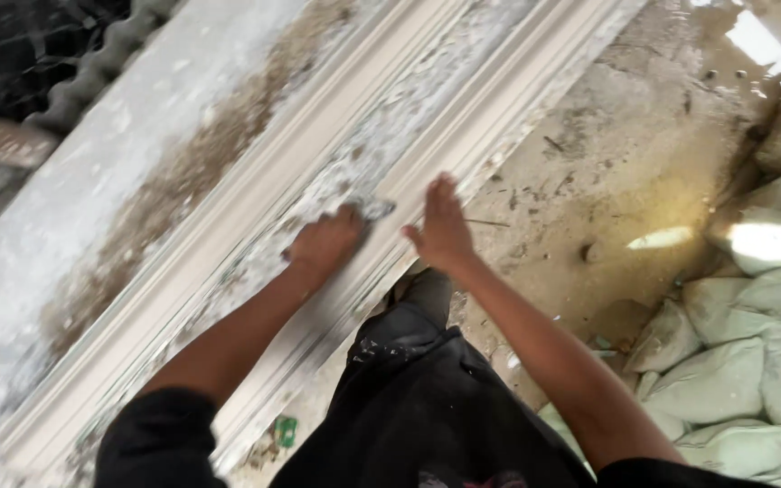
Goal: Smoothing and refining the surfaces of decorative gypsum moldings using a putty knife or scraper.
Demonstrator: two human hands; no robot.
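Beneath both hands, a long white plaster moulding (318, 199) lies diagonally on a dusty bench (74, 208), its ridges running away from the person. Left hand (323, 246): fingers curled down around a small grey pad or scraper (374, 210), which is pressed into the rough central channel of the moulding, apparently so that the tool bears on the crusted surface. Right hand (443, 226): open and flat, fingers together, resting on the moulding's near outer rail, apparently to steady the piece. To the right of the right hand spreads a bare concrete floor (607, 172), with pale filled sacks (734, 361) stacked beyond it. Below the hands, the person's dark trousers (418, 389) stand close against the bench edge. Brown residue streaks the bench left of the left hand. Nothing lies across the moulding ahead of the hands.
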